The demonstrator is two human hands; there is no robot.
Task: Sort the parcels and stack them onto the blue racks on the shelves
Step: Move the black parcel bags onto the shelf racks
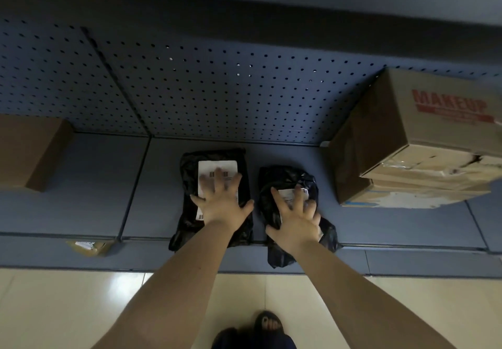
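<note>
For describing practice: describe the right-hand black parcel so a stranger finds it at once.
On the blue shelf, left of the MAKEUP box, lie two black parcels. The right parcel, under the right hand, is more crumpled than the left parcel and shows less label.

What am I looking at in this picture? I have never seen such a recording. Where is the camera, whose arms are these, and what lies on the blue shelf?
There is no machine here. A person wears one camera on the head, looking forward and down, so the two bare arms are that person's own. On the blue shelf lie two black plastic parcels with white labels, side by side. The left hand rests flat on the left parcel, and the right hand presses on the right parcel, fingers spread. Neither parcel is lifted. A brown box stands at the left, and a MAKEUP box at the right.
</note>
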